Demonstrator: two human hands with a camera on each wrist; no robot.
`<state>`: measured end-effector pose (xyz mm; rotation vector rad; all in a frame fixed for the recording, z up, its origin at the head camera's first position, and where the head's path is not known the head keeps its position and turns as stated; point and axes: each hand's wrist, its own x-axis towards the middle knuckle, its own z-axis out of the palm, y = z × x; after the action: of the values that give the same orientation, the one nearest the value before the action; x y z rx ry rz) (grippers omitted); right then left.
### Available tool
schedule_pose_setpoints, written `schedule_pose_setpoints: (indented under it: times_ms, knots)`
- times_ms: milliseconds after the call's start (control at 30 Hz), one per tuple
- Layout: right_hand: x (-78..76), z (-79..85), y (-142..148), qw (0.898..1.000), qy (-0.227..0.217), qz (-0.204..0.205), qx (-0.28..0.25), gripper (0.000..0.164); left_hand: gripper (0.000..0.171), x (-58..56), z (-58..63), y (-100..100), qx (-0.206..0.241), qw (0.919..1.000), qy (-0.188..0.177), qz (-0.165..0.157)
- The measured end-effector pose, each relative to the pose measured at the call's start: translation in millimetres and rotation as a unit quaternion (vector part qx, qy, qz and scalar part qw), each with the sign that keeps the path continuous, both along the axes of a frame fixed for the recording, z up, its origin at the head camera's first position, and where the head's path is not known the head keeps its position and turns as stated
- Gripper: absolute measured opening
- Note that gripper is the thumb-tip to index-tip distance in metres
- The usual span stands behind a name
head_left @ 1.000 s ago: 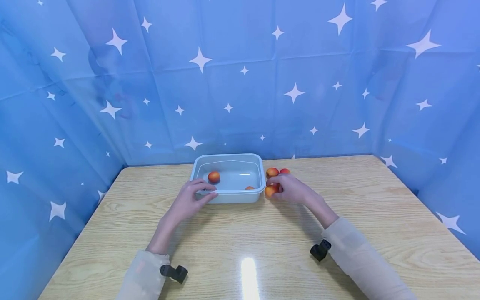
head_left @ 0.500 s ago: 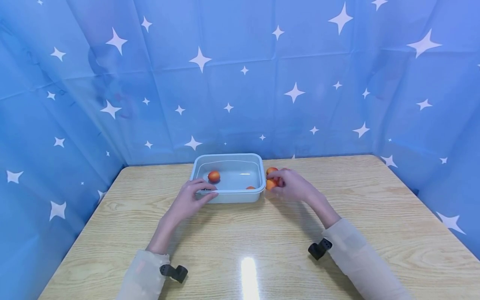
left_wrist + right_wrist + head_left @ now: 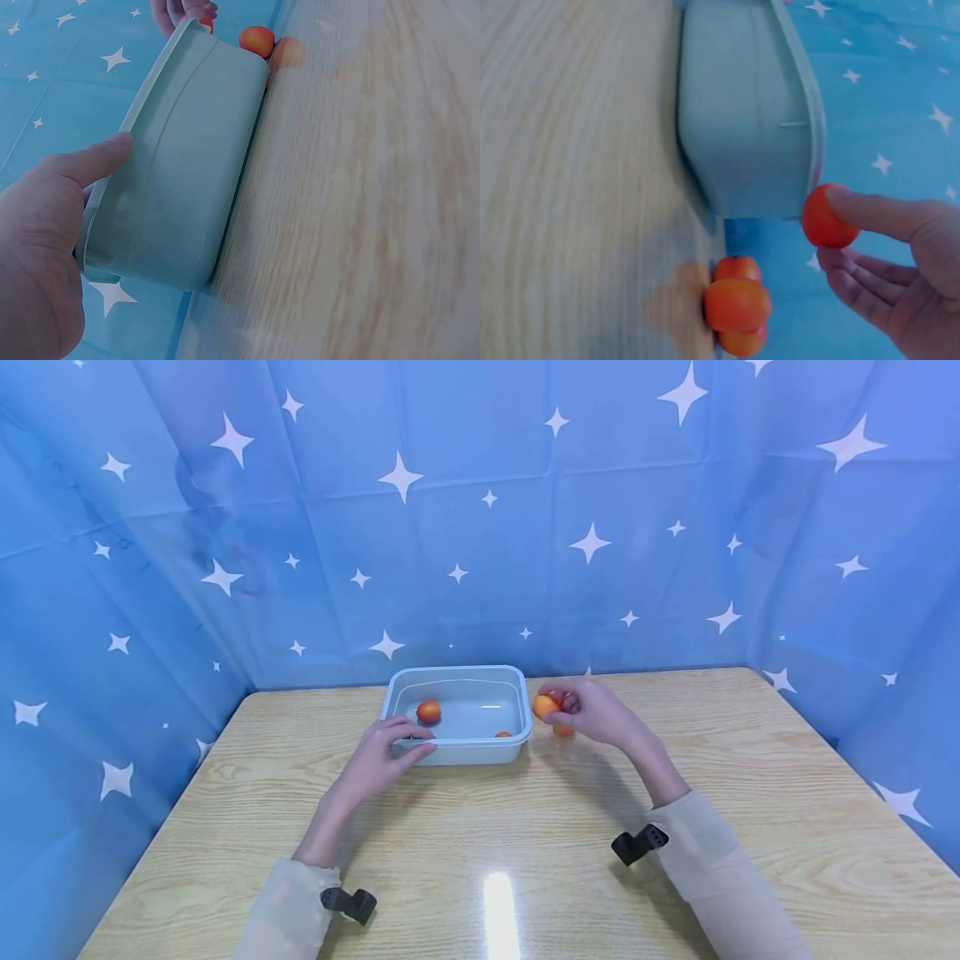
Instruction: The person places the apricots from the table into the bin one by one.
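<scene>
My left hand (image 3: pixel 386 753) grips the near left rim of a light blue plastic box (image 3: pixel 472 753), thumb outside and fingers over the edge. In the left wrist view the thumb lies on the box's outer wall (image 3: pixel 180 165). My right hand (image 3: pixel 596 714) pinches a small round orange-red fruit (image 3: pixel 829 217) between thumb and fingers, raised off the table beside the box's right rim. One similar fruit (image 3: pixel 429 712) lies inside the box at the left. Another fruit (image 3: pixel 503 734) shows partly behind the front wall. Below the right hand, several fruits (image 3: pixel 737 304) sit clustered on the table, mostly hidden in the head view.
The box stands near the back edge of a light wooden table (image 3: pixel 480 835). Behind and beside the table hangs a blue curtain (image 3: pixel 480 527) with white stars. A bright light reflection (image 3: pixel 498 910) lies on the table's near part.
My right hand has picked up a fruit from the cluster right of the box and lifted it, moving slightly farther away. The left hand and box stay in place.
</scene>
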<state>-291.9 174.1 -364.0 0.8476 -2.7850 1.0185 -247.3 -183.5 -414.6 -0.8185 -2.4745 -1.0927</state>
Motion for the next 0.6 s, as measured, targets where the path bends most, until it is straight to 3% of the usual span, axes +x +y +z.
schedule_pose_setpoints:
  times_ms: [267,600]
  knots:
    - [4.4,12.2,-6.0,1.0,0.002,-0.019,-0.015,0.038,0.016,0.0,-0.2,0.0,-0.003,1.0,-0.003,0.003]
    - [9.9,21.9,-19.3,0.999,0.027,-0.002,-0.044,0.036,0.016,0.2,-0.1,-0.3,-0.002,1.0,-0.005,0.005]
